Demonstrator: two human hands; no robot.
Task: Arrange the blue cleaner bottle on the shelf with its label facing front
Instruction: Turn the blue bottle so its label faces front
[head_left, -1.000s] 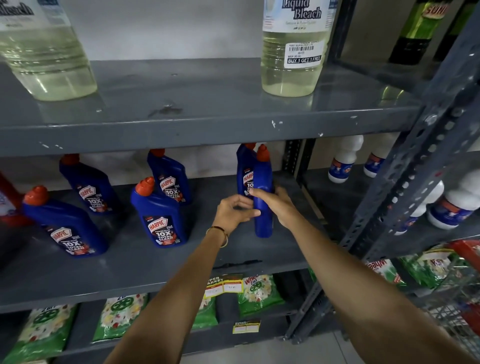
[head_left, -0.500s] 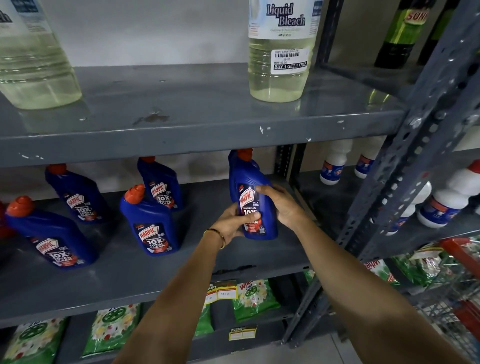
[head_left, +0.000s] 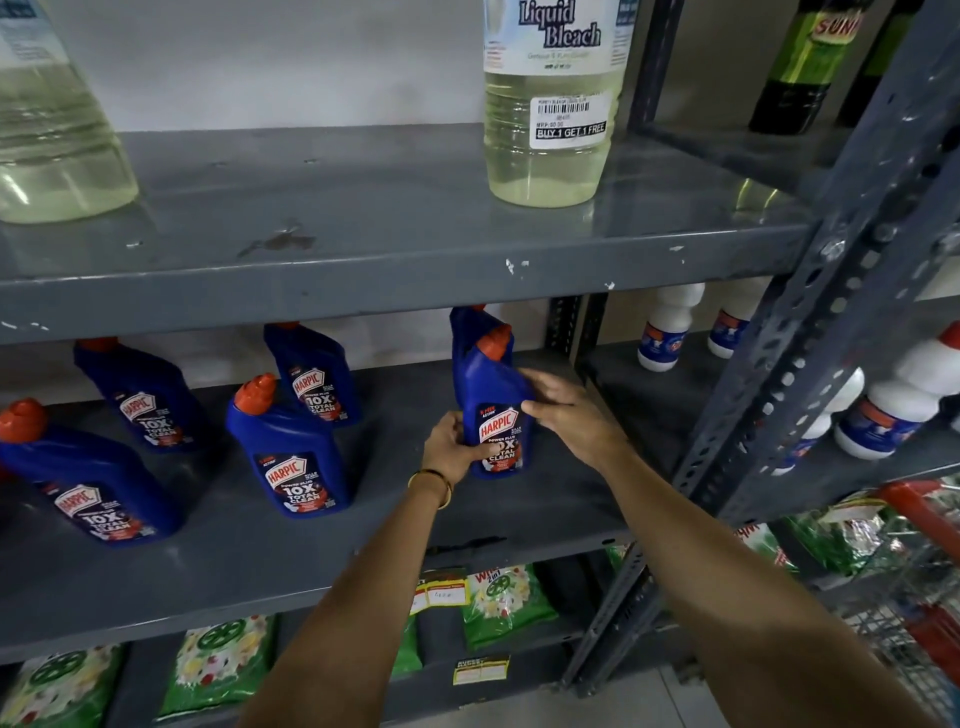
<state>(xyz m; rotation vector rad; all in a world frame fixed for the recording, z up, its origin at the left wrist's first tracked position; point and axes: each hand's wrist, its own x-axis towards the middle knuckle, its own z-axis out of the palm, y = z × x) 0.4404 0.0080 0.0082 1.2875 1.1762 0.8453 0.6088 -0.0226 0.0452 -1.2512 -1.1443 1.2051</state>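
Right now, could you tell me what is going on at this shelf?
A person is straightening stock on the middle shelf. Both hands are on one blue cleaner bottle: the left hand grips its lower left side and the right hand rests against its right side. The bottle stands upright with its Harpic label facing front. Another blue bottle stands directly behind it, and four more stand further left, labels also forward. A liquid bleach bottle stands on the shelf above.
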